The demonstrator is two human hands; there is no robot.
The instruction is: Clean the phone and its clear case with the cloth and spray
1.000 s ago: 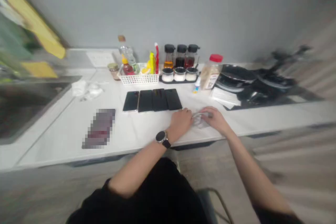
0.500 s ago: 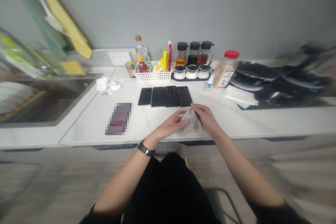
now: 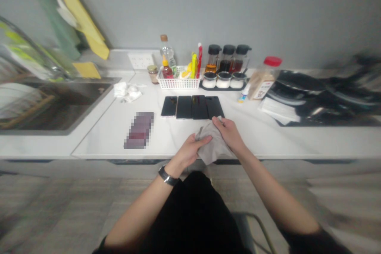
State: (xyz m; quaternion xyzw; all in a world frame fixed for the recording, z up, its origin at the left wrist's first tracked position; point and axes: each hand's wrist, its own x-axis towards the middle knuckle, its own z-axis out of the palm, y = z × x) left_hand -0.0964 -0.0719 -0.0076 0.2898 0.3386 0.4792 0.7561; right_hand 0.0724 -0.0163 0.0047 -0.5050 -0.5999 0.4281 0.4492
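A grey cloth is spread between my two hands above the counter's front edge. My left hand pinches its left side, thumb on top. At the upper right, my right hand grips the cloth's edge with closed fingers. Just beyond my hands, several dark phones lie side by side, from the leftmost phone to the rightmost phone. A pixelated flat purple object lies on the counter to the left.
Crumpled white tissues lie near the sink. A white basket, a black condiment rack and a red-lidded jar stand along the wall. White papers and black pans are at the right.
The cloth has been opened out wider and now hangs lower between my hands. My left hand has moved slightly down. The whole view has shifted a little.
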